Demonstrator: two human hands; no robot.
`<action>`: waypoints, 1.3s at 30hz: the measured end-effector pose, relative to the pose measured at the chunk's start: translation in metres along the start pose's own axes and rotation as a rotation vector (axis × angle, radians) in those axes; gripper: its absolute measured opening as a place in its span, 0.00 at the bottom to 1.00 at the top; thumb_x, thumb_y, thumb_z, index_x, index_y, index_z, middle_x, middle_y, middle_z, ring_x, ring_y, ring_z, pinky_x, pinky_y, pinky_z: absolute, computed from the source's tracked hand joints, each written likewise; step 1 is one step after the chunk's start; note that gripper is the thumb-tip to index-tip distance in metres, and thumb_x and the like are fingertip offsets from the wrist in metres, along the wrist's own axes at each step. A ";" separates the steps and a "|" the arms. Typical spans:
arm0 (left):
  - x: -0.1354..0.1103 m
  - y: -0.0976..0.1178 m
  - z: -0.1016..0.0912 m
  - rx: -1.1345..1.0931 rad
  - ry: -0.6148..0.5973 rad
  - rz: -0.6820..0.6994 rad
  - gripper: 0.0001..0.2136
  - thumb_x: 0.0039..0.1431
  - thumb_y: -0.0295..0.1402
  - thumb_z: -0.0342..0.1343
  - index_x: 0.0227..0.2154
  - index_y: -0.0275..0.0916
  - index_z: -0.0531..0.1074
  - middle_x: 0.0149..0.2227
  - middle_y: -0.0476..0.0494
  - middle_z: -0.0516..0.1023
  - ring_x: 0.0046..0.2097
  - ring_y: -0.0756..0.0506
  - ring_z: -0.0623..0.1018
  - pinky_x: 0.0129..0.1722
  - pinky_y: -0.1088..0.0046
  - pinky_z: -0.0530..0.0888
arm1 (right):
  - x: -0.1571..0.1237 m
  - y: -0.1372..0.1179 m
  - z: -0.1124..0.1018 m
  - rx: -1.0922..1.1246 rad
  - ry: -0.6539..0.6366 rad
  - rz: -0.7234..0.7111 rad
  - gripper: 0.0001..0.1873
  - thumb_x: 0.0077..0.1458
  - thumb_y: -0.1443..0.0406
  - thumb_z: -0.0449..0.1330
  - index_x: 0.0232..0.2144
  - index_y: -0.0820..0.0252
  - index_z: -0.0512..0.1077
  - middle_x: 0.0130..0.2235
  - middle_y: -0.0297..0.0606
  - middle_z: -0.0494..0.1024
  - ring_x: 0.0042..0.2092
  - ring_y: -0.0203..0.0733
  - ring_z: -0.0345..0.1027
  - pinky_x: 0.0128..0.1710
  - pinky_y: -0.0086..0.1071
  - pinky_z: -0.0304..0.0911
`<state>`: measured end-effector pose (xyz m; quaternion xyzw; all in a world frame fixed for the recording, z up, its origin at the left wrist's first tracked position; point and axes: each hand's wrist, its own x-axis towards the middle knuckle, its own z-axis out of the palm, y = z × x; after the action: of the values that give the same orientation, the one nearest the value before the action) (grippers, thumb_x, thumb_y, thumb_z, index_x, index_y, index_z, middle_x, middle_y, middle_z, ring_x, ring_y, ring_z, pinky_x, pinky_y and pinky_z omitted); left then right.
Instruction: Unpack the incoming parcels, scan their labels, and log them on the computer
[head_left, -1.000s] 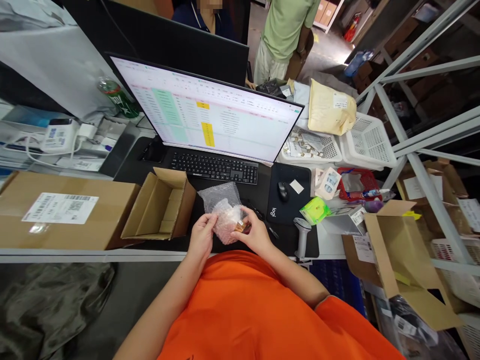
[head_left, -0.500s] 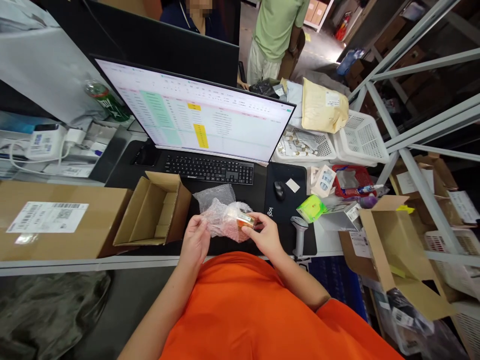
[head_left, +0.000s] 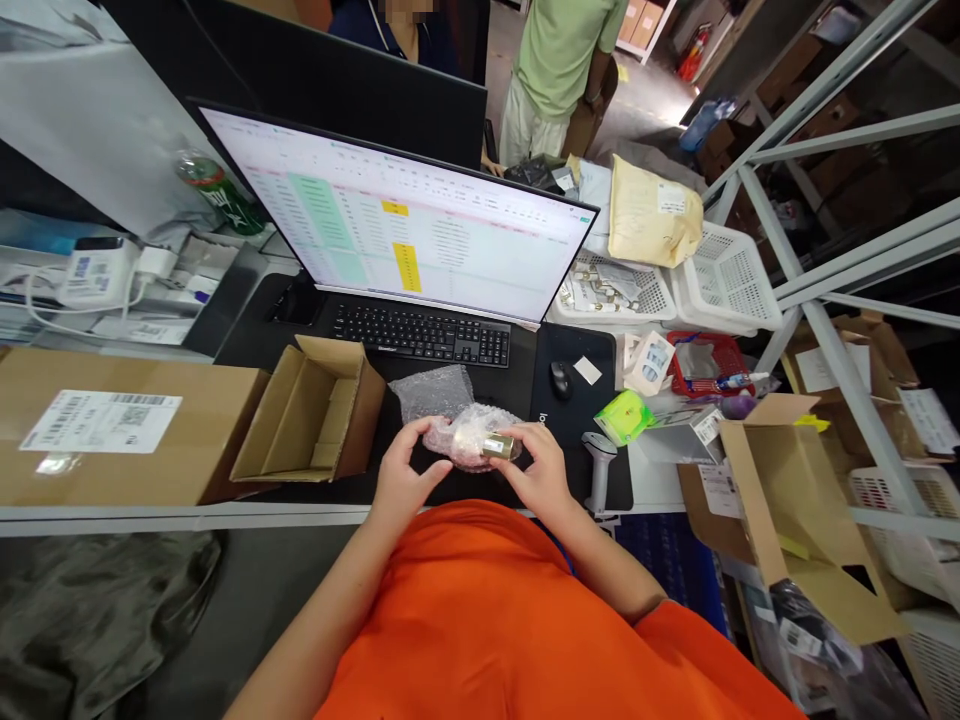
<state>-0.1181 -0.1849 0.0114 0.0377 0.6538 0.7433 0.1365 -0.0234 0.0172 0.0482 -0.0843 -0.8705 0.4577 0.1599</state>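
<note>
A small gold, tube-like item (head_left: pixel 498 446) with a pale label lies on a crumpled bubble wrap bag (head_left: pixel 469 432). My right hand (head_left: pixel 541 468) pinches the item's right end between thumb and fingers. At the left end of the wrap, my left hand (head_left: pixel 405 475) is curved with its thumb well apart from the fingers; its fingertips touch or nearly touch the plastic. A flatter sheet of bubble wrap (head_left: pixel 431 390) lies just behind. To the left stands an open cardboard box (head_left: pixel 319 415).
A keyboard (head_left: pixel 424 335) and monitor (head_left: pixel 397 220) stand ahead. On the right are a mouse (head_left: pixel 560 380), a barcode scanner (head_left: pixel 599 470), a green packet (head_left: pixel 624 417) and a red basket (head_left: pixel 712 363). A large sealed carton (head_left: pixel 217 440) sits left. Two people are beyond the monitor.
My left thumb and fingers have parted from their pinch on the bubble wrap. The loose wrap is now gathered closer around the gold item, which has turned slightly in my right hand.
</note>
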 end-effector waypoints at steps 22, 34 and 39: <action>0.016 -0.015 0.003 0.353 -0.116 0.077 0.18 0.63 0.51 0.54 0.31 0.40 0.73 0.31 0.48 0.76 0.34 0.47 0.76 0.36 0.71 0.73 | -0.010 0.014 0.001 0.200 -0.045 0.033 0.14 0.56 0.65 0.69 0.46 0.54 0.77 0.46 0.40 0.81 0.47 0.45 0.76 0.49 0.39 0.71; -0.022 0.046 0.005 0.961 -0.348 0.863 0.19 0.62 0.37 0.63 0.56 0.46 0.72 0.67 0.33 0.66 0.68 0.32 0.68 0.66 0.44 0.66 | -0.010 0.000 0.001 0.291 -0.071 -0.073 0.14 0.58 0.62 0.70 0.46 0.54 0.76 0.46 0.41 0.82 0.49 0.44 0.76 0.50 0.39 0.72; -0.018 0.029 0.002 0.783 -0.366 0.618 0.15 0.64 0.38 0.62 0.51 0.41 0.73 0.55 0.36 0.76 0.54 0.42 0.80 0.53 0.64 0.79 | -0.009 0.006 0.005 0.391 -0.158 -0.104 0.14 0.59 0.60 0.70 0.47 0.53 0.77 0.46 0.41 0.82 0.51 0.44 0.76 0.53 0.41 0.72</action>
<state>-0.1052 -0.1907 0.0423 0.4056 0.8063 0.4305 -0.0013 -0.0166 0.0139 0.0382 0.0295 -0.7783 0.6140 0.1277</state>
